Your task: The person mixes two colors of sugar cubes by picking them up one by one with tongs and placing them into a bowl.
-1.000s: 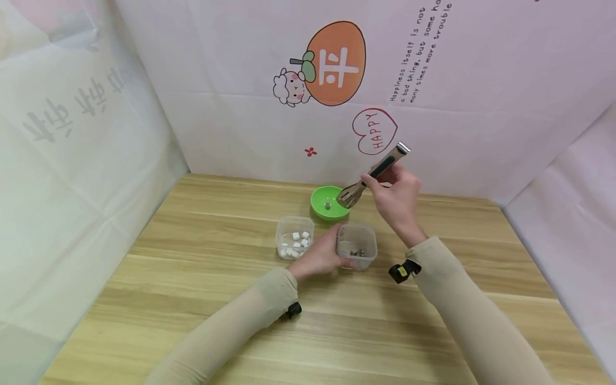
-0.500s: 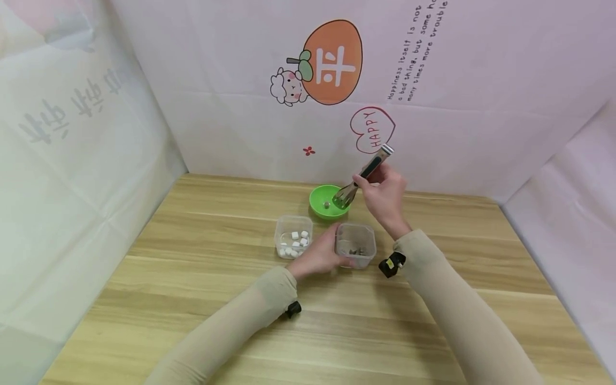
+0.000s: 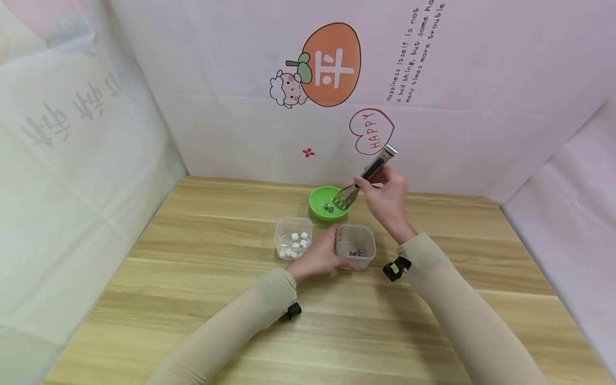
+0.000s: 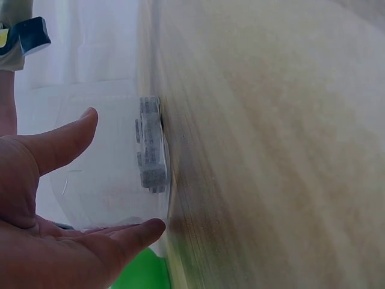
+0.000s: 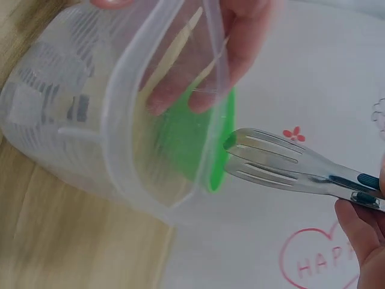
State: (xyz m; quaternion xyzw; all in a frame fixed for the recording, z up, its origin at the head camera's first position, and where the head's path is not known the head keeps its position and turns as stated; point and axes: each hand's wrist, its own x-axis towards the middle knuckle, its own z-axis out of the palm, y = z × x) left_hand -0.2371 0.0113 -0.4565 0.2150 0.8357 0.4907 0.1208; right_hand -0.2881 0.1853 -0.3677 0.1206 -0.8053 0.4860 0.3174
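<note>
My right hand (image 3: 389,198) pinches metal tongs (image 3: 368,175) with slotted heads and dark grip inserts. They slant down over the right part of a green bowl (image 3: 315,206). A few small grey cubes (image 3: 328,207) lie in that bowl. In the right wrist view the slotted heads (image 5: 264,177) show nothing gripped between them. My left hand (image 3: 320,255) holds a clear plastic container (image 3: 369,232) from its left side, thumb at the near side and fingers at the far side. More grey cubes (image 4: 151,150) sit at the bottom of this container, seen through its wall.
Left of my left hand stands a second clear container (image 3: 280,231) with several white cubes (image 3: 295,236). The wooden table (image 3: 192,256) ends at a printed white backdrop (image 3: 231,128) just behind the bowl. White sheets hang on both sides.
My right hand and the tongs have moved a little left, and another grey cube now lies in the green bowl. The left hand keeps its hold on the container.
</note>
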